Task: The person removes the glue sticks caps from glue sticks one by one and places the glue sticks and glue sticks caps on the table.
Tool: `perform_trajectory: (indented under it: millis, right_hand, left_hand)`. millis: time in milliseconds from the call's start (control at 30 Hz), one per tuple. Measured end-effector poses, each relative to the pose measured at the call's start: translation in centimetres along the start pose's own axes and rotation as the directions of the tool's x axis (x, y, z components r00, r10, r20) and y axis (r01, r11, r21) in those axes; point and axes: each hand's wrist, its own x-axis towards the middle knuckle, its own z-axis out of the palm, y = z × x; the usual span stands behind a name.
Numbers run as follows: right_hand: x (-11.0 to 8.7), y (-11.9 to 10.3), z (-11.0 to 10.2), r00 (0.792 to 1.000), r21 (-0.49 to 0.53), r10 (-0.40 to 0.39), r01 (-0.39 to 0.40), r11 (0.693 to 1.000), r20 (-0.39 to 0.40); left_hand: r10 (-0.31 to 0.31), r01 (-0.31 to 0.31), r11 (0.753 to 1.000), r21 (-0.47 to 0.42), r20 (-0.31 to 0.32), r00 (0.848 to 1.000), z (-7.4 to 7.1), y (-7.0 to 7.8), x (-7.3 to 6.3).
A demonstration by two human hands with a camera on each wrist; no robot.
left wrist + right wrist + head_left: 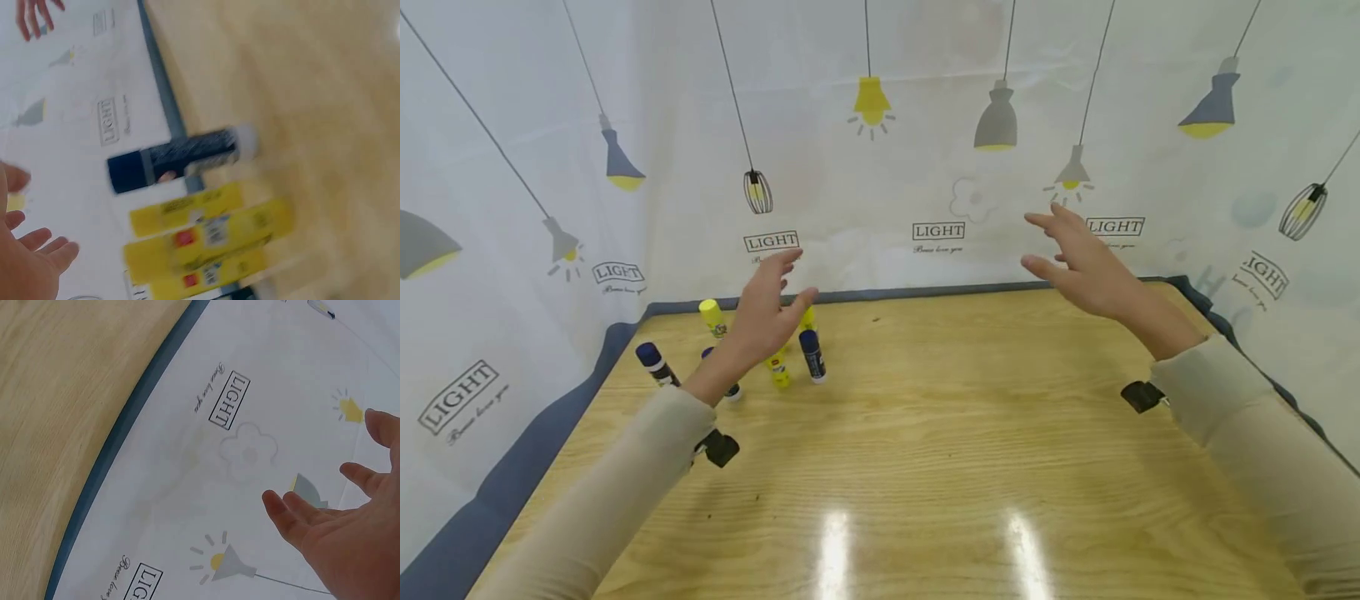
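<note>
In the head view my left hand (762,312) is raised above a group of upright glue sticks, its fingers apart and holding nothing. A dark blue glue stick (812,357) and a yellow glue stick (778,371) stand just to its right. On its other side are a taller-looking yellow one (711,315) and another blue one (655,362). My wrist partly hides one more blue stick. The left wrist view shows several yellow sticks beside a blue one, slightly blurred. My right hand (1088,265) hovers over the table's far right, fingers spread, with nothing in it.
The wooden table (955,433) runs back to a white curtain (925,167) printed with lamps, which also rises along both sides. A dark blue border (917,292) lines its lower edge. Small black devices (721,448) are strapped at both wrists.
</note>
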Motion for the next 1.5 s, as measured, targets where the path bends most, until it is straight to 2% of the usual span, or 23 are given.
perform_trajectory:
  millis: [100, 200, 367, 600, 933, 1267, 1500]
  right_hand:
    - [-0.5, -0.7, 1.3, 0.999, -0.015, -0.03, 0.03, 0.999, 0.019]
    - [-0.9, -1.1, 2.5, 0.998, 0.0, -0.051, 0.051, 0.999, 0.038]
    - [-1.7, -0.6, 4.7, 0.995, 0.034, -0.07, 0.067, 0.997, 0.067]
    - [-2.6, -0.4, 7.3, 0.99, 0.058, -0.127, 0.124, 0.991, 0.056]
    - [-2.3, -0.4, 8.2, 0.989, 0.065, -0.142, 0.14, 0.988, 0.029]
    - [-2.6, -0.3, 9.1, 0.991, 0.082, -0.126, 0.123, 0.989, 0.035]
    - [-2.4, -0.4, 9.9, 0.991, 0.115, -0.117, 0.11, 0.987, 0.057]
  left_hand:
    - [0.019, -0.019, 1.0, 0.002, -0.035, 0.999, 1.4, -0.1, -1.7]
    - [0.003, -0.004, 1.0, -0.012, -0.06, 0.998, 2.6, -0.2, -2.8]
    - [-0.023, 0.022, 1.0, -0.012, -0.025, 0.999, 4.1, -0.6, -3.8]
    - [-0.038, 0.039, 0.997, 0.072, -0.024, 0.999, 4.9, -1.0, -4.3]
    - [-0.029, 0.026, 0.988, 0.151, 0.015, 0.999, 5.4, -0.7, -4.6]
    - [-0.032, 0.035, 0.989, 0.14, -0.019, 0.999, 6.0, -0.4, -4.9]
    - [-0.079, 0.08, 0.992, 0.096, -0.007, 0.997, 6.2, -0.1, -5.3]
